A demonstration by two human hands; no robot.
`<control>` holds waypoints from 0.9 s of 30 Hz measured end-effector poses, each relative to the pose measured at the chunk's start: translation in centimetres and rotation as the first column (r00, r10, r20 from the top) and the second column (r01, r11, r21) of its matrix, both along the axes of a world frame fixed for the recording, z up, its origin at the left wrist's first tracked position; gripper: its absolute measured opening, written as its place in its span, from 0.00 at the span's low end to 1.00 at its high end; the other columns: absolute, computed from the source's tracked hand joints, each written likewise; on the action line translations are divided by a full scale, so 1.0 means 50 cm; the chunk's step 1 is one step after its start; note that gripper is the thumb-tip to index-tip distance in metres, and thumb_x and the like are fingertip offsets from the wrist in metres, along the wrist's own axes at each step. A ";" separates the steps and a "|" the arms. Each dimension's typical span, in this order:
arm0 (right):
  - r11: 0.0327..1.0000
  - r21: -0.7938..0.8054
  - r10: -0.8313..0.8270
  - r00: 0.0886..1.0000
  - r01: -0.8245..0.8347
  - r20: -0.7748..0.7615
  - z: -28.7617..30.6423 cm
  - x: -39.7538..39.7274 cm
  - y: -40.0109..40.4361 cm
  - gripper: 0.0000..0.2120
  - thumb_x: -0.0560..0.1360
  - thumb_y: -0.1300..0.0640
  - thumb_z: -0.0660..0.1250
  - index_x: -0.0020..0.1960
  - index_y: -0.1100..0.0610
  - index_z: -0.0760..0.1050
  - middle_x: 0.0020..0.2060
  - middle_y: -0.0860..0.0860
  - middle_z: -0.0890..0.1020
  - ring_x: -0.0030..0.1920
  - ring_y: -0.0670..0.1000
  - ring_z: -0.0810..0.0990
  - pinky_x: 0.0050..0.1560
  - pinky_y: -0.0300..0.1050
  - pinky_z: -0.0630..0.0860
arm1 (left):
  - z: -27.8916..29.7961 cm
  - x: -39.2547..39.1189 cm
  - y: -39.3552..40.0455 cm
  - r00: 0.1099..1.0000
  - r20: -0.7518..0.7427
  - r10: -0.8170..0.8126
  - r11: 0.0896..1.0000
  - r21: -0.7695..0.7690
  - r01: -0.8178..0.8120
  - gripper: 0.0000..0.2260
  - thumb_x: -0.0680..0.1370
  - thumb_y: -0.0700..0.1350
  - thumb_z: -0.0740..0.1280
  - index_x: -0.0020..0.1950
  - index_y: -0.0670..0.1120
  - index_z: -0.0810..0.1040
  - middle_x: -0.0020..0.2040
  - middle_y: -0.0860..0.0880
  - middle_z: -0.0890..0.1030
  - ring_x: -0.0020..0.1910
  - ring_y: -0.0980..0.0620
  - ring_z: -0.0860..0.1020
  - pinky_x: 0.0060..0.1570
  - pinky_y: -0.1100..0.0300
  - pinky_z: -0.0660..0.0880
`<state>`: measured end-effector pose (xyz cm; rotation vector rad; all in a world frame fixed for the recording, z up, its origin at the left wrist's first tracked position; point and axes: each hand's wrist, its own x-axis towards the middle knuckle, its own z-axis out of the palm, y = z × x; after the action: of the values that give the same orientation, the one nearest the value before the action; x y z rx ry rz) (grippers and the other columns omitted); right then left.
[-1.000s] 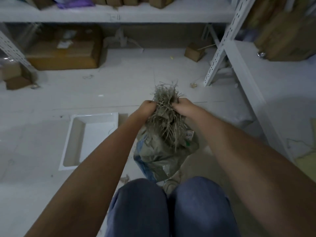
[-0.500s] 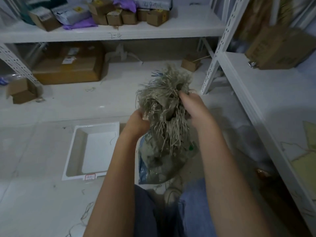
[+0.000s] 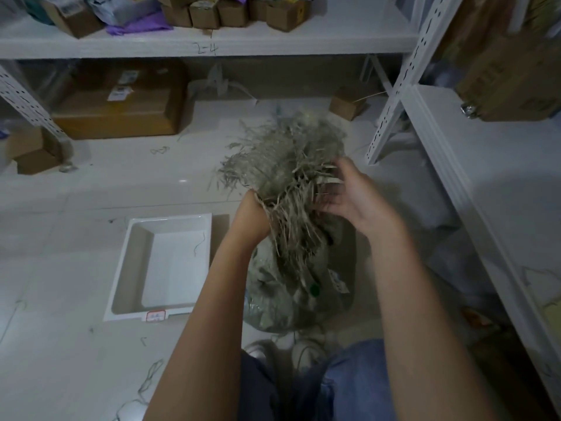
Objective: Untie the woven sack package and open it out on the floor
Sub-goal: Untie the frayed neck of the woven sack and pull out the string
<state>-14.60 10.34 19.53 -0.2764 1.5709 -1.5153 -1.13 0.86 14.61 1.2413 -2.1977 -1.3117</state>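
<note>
Sack (image 3: 288, 287) hangs above floor (image 3: 91, 238) before my knees, frayed mouth (image 3: 285, 165) bunched | left grip (image 3: 253, 221) clenches the neck | right grip (image 3: 349, 192) loose, fingers spread on the fringe | progress: early, mouth unopened, spreading out remains

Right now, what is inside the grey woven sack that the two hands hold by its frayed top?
Nothing inside shows. The grey woven sack bulges, but its frayed top is bunched between left hand and right hand, covering the contents.
</note>
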 end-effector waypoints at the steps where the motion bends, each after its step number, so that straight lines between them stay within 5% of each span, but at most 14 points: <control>1: 0.999 0.018 -0.032 0.998 0.033 -0.052 -0.002 -0.005 0.005 0.12 0.80 0.50 0.56 0.46 0.55 0.75 0.38 0.54 0.81 0.35 0.50 0.81 0.37 0.46 0.81 | 0.010 -0.001 0.002 0.999 -0.031 0.039 0.999 0.038 -0.038 0.09 0.78 0.39 0.63 0.55 0.36 0.75 0.46 0.44 0.78 0.45 0.50 0.75 0.43 0.60 0.70; 3: 0.989 0.144 0.009 0.953 0.036 -0.304 -0.012 -0.014 0.015 0.12 0.79 0.53 0.56 0.45 0.53 0.76 0.39 0.53 0.79 0.35 0.49 0.79 0.41 0.47 0.79 | 0.028 -0.003 0.002 0.986 -0.130 0.108 0.986 0.139 -0.089 0.08 0.77 0.39 0.62 0.53 0.35 0.76 0.44 0.44 0.77 0.44 0.50 0.75 0.44 0.57 0.73; 5: 0.924 0.356 0.320 0.784 -0.136 -0.531 -0.022 -0.018 0.027 0.13 0.76 0.56 0.61 0.59 0.55 0.75 0.47 0.53 0.79 0.43 0.49 0.78 0.47 0.45 0.75 | 0.037 -0.003 -0.001 0.964 -0.210 0.162 0.958 0.268 -0.103 0.09 0.76 0.39 0.63 0.52 0.36 0.77 0.46 0.40 0.78 0.46 0.45 0.77 0.50 0.48 0.76; 7: 0.750 0.559 0.646 0.574 -0.355 -0.502 -0.035 -0.013 0.035 0.32 0.72 0.54 0.69 0.73 0.55 0.61 0.66 0.54 0.71 0.63 0.52 0.73 0.62 0.45 0.70 | 0.039 -0.002 -0.004 0.950 -0.226 0.216 0.921 0.371 -0.121 0.06 0.77 0.38 0.62 0.47 0.37 0.77 0.41 0.41 0.79 0.41 0.46 0.78 0.44 0.51 0.77; 9: 0.693 0.571 0.718 0.498 -0.441 -0.487 -0.033 0.006 0.031 0.44 0.68 0.49 0.74 0.76 0.54 0.53 0.75 0.51 0.60 0.73 0.51 0.62 0.72 0.47 0.62 | 0.037 -0.002 -0.003 0.941 -0.224 0.253 0.890 0.435 -0.136 0.06 0.78 0.38 0.62 0.43 0.41 0.77 0.36 0.44 0.78 0.34 0.48 0.76 0.34 0.58 0.76; 13: 0.812 0.417 0.583 0.606 -0.408 -0.542 -0.031 0.022 0.014 0.36 0.66 0.51 0.77 0.69 0.54 0.65 0.64 0.49 0.74 0.64 0.49 0.73 0.63 0.42 0.69 | 0.044 -0.006 0.006 0.936 -0.215 0.279 0.857 0.496 -0.141 0.07 0.78 0.40 0.62 0.42 0.44 0.76 0.34 0.48 0.78 0.32 0.52 0.76 0.29 0.64 0.75; 17: 0.817 0.394 0.576 0.603 -0.420 -0.552 -0.026 0.022 0.008 0.26 0.68 0.55 0.75 0.63 0.54 0.71 0.53 0.46 0.76 0.58 0.46 0.74 0.55 0.39 0.67 | 0.036 -0.013 -0.011 0.904 -0.145 0.401 0.775 0.580 -0.251 0.06 0.78 0.41 0.63 0.50 0.41 0.77 0.40 0.44 0.79 0.35 0.49 0.78 0.37 0.59 0.77; 22: 0.829 0.324 0.555 0.607 -0.455 -0.568 -0.019 0.019 0.004 0.14 0.70 0.54 0.74 0.54 0.51 0.76 0.46 0.43 0.81 0.49 0.42 0.79 0.51 0.34 0.74 | 0.041 -0.011 -0.017 0.877 -0.163 0.452 0.740 0.617 -0.267 0.15 0.76 0.47 0.66 0.58 0.39 0.77 0.49 0.41 0.82 0.40 0.47 0.81 0.41 0.56 0.80; 27: 0.865 0.298 0.500 0.654 -0.403 -0.568 -0.009 0.014 0.016 0.08 0.73 0.51 0.70 0.50 0.51 0.74 0.42 0.38 0.77 0.42 0.35 0.74 0.40 0.26 0.69 | 0.067 0.000 -0.013 0.860 -0.252 0.444 0.747 0.635 -0.199 0.08 0.78 0.46 0.61 0.43 0.45 0.75 0.37 0.47 0.78 0.35 0.52 0.77 0.34 0.62 0.77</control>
<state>-13.92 11.12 19.07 -1.1116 1.9203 -0.9271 -1.14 0.22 17.96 1.3309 -1.2410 -1.9567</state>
